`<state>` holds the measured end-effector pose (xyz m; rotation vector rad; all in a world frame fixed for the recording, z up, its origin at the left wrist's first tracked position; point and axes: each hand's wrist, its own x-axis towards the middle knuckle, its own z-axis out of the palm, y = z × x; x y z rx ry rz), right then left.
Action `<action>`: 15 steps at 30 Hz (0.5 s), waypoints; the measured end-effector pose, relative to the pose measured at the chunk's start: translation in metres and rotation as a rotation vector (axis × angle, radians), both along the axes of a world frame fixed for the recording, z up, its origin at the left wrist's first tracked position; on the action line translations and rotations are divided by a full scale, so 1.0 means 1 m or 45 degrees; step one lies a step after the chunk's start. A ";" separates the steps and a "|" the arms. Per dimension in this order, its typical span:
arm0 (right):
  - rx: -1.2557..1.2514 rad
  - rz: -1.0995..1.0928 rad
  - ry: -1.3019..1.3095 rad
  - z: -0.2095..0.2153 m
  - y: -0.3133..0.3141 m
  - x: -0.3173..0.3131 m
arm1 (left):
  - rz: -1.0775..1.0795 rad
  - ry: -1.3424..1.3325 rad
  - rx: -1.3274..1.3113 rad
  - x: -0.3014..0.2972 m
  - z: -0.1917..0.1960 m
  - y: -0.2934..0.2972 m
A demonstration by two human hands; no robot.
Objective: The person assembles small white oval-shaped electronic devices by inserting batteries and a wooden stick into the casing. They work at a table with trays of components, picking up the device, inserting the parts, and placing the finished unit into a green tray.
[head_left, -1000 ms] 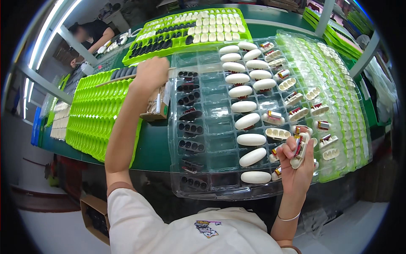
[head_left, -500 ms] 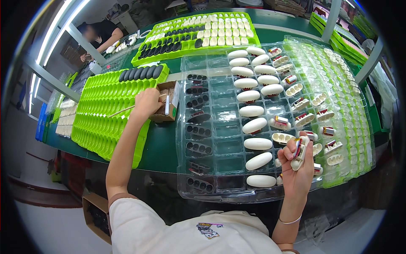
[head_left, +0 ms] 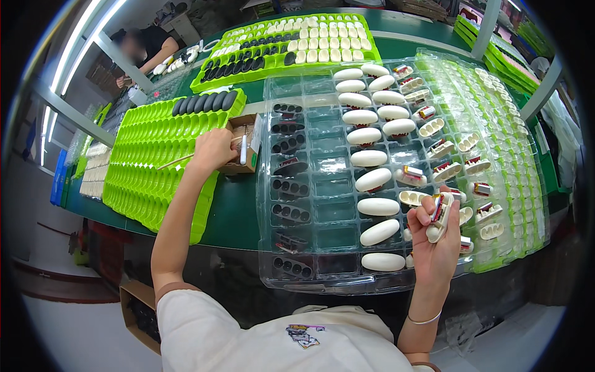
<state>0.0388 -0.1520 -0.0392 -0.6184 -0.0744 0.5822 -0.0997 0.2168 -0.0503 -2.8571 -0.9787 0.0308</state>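
My left hand [head_left: 215, 150] is closed around a thin wooden stick [head_left: 175, 162], which pokes out toward the left over a green tray. Its fingertips are at the rim of a small cardboard box [head_left: 251, 127], and whether they touch anything inside is hidden. In my right hand [head_left: 436, 251] is a white oval plastic housing [head_left: 438, 230] with a red and silver part in it, pinched upright between thumb and fingers. Below that hand lies a clear plastic tray [head_left: 331, 251] with smooth white oval shells [head_left: 379, 207], black housings [head_left: 291, 212] and white open housings [head_left: 447, 172] in its cells.
A bright green tray [head_left: 142, 180] with black ovals [head_left: 207, 102] stands at left. Farther back is another green tray [head_left: 297, 68] of white and black pieces. A white pen-like tool [head_left: 243, 150] leans at the box. Across the table, a person [head_left: 152, 49] sits at far left.
The view has shifted very slightly. Both hands keep nearly the same place and grip; the housing in my right hand is tilted a little differently.
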 end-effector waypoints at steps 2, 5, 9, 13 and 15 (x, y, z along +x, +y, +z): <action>0.002 0.002 -0.003 0.000 0.000 -0.001 | -0.007 0.011 -0.009 0.000 0.000 0.002; 0.005 -0.002 0.007 0.000 -0.001 -0.001 | 0.010 0.151 0.102 0.010 -0.003 0.006; 0.039 -0.002 0.034 -0.002 -0.001 0.000 | 0.044 0.197 0.055 0.017 0.003 0.000; 0.058 -0.017 0.059 -0.003 0.000 0.001 | 0.004 0.016 -0.006 0.005 0.007 -0.002; 0.076 -0.011 0.072 -0.003 0.001 0.002 | -0.008 -0.037 -0.084 0.001 0.012 0.000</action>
